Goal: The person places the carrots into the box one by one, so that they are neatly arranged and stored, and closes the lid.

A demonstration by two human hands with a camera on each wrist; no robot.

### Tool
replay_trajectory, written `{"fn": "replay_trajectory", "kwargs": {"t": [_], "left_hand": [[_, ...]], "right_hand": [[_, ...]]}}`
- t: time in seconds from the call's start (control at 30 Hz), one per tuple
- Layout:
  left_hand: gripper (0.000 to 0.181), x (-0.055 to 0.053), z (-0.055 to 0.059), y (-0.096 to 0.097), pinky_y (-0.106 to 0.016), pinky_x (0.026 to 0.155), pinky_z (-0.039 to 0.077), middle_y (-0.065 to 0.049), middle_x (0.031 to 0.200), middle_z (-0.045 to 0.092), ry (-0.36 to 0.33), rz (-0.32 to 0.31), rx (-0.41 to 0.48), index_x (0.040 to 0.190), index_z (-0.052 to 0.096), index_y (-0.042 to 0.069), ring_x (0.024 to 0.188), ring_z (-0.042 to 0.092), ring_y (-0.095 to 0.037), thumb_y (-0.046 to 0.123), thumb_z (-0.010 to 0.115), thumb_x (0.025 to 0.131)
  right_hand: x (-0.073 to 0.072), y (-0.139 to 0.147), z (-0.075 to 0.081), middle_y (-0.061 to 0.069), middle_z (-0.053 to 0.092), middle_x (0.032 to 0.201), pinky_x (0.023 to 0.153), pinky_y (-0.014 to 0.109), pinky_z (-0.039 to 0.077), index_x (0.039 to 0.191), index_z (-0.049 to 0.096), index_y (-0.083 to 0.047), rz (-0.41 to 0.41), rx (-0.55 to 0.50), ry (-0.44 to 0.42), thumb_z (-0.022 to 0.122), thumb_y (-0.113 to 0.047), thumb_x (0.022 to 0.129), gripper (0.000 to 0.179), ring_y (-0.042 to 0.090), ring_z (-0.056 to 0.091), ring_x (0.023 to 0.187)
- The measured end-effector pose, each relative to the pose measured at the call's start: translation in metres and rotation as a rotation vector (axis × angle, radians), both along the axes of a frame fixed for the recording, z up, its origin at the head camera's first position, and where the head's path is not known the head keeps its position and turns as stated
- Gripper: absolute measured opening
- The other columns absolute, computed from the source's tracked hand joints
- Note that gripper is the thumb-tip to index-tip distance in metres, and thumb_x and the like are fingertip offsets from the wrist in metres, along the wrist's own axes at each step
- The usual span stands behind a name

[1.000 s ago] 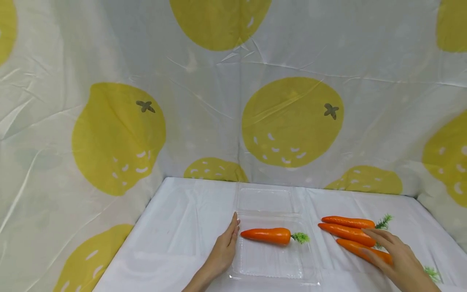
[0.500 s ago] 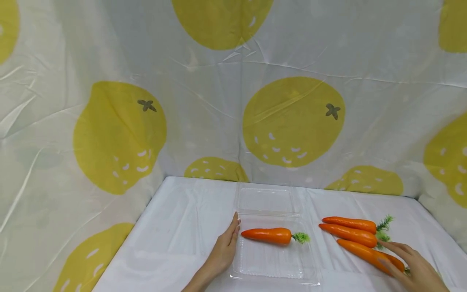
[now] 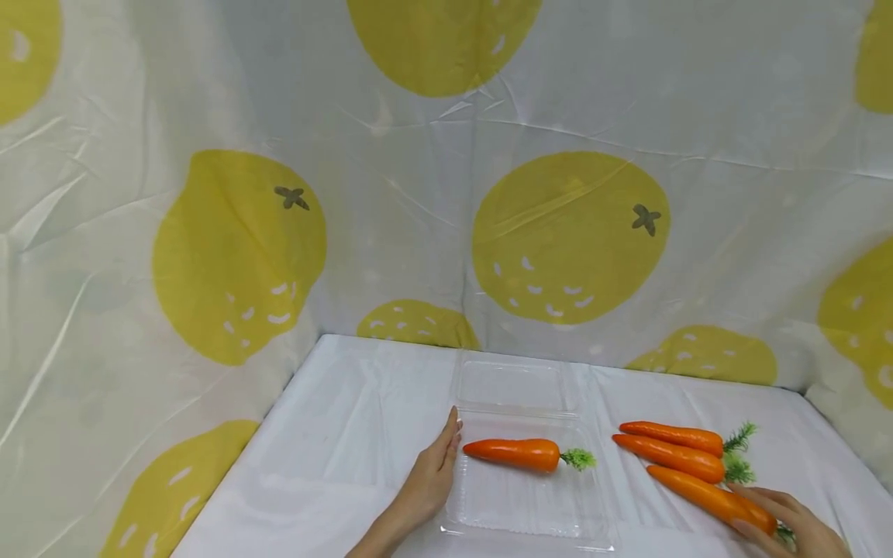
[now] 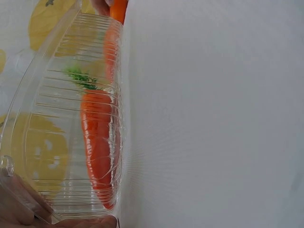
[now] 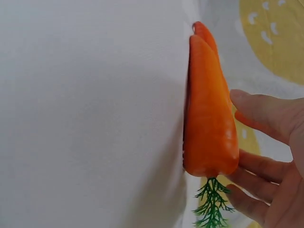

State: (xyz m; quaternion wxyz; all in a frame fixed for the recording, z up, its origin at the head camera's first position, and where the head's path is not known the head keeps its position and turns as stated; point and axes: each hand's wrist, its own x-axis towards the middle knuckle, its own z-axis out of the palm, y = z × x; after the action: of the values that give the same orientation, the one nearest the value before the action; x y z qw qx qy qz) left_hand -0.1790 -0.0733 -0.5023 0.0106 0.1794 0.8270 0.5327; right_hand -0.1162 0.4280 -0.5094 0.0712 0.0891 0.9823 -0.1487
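Note:
My left hand (image 3: 427, 477) lies along the left edge of a clear plastic container (image 3: 516, 511), its fingers touching the side. Inside lies an orange carrot (image 3: 516, 453), green top to the right. The left wrist view shows this carrot (image 4: 99, 137) through the ribbed wall. To the right, three carrots lie on the cloth. My right hand (image 3: 795, 521) is over the thick end of the nearest carrot (image 3: 705, 496). In the right wrist view, its thumb is beside the upper side of this carrot (image 5: 209, 114), and some fingertips are hidden behind it.
The container's lid (image 3: 512, 384) is folded open toward the back. A middle carrot (image 3: 673, 457) and a far carrot (image 3: 673, 436) lie beyond the nearest one. White cloth (image 3: 335, 449) covers the table. A lemon-patterned curtain (image 3: 391, 232) encloses the back and sides.
My right hand has moved right and toward me along the nearest carrot, uncovering more of it and the middle carrot's green top. My left hand stays at the container.

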Motion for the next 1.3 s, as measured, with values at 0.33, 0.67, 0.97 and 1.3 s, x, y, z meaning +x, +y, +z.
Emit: {"fn": "replay_trajectory", "kwargs": {"t": [0.33, 0.67, 0.97, 1.3], "left_hand": [[0.055, -0.001, 0.001, 0.001, -0.061, 0.117, 0.034, -0.030, 0.157, 0.044, -0.017, -0.003, -0.011, 0.163, 0.020, -0.003, 0.141, 0.051, -0.045, 0.017, 0.036, 0.114], [0.056, 0.001, 0.001, -0.002, -0.061, 0.119, 0.031, -0.029, 0.159, 0.041, -0.038, -0.006, 0.000, 0.164, 0.019, -0.002, 0.145, 0.046, -0.044, 0.020, 0.035, 0.114], [0.055, 0.000, 0.001, -0.001, -0.060, 0.118, 0.032, -0.030, 0.158, 0.042, -0.019, 0.000, -0.016, 0.163, 0.020, -0.003, 0.143, 0.049, -0.044, 0.018, 0.035, 0.114], [0.057, 0.001, 0.001, -0.001, -0.060, 0.119, 0.032, -0.030, 0.159, 0.041, -0.026, 0.007, -0.013, 0.163, 0.020, -0.002, 0.144, 0.048, -0.044, 0.023, 0.035, 0.115]], "right_hand": [[-0.006, 0.020, -0.027, 0.032, 0.057, 0.134, 0.081, 0.058, 0.058, 0.139, 0.063, -0.001, 0.066, -0.031, -0.005, 0.071, -0.057, 0.092, 0.073, 0.044, 0.063, 0.109], [-0.005, 0.015, -0.025, 0.027, 0.064, 0.130, 0.081, 0.059, 0.059, 0.135, 0.068, -0.003, 0.095, -0.017, 0.051, 0.078, -0.043, 0.090, 0.061, 0.041, 0.065, 0.107], [-0.007, 0.021, -0.033, 0.028, 0.063, 0.130, 0.082, 0.059, 0.058, 0.138, 0.066, -0.004, 0.059, -0.054, 0.030, 0.077, -0.056, 0.086, 0.073, 0.043, 0.065, 0.109], [-0.006, 0.016, -0.029, 0.023, 0.066, 0.124, 0.080, 0.057, 0.060, 0.133, 0.069, -0.002, 0.088, -0.044, 0.103, 0.078, -0.042, 0.090, 0.060, 0.034, 0.066, 0.101]]}}
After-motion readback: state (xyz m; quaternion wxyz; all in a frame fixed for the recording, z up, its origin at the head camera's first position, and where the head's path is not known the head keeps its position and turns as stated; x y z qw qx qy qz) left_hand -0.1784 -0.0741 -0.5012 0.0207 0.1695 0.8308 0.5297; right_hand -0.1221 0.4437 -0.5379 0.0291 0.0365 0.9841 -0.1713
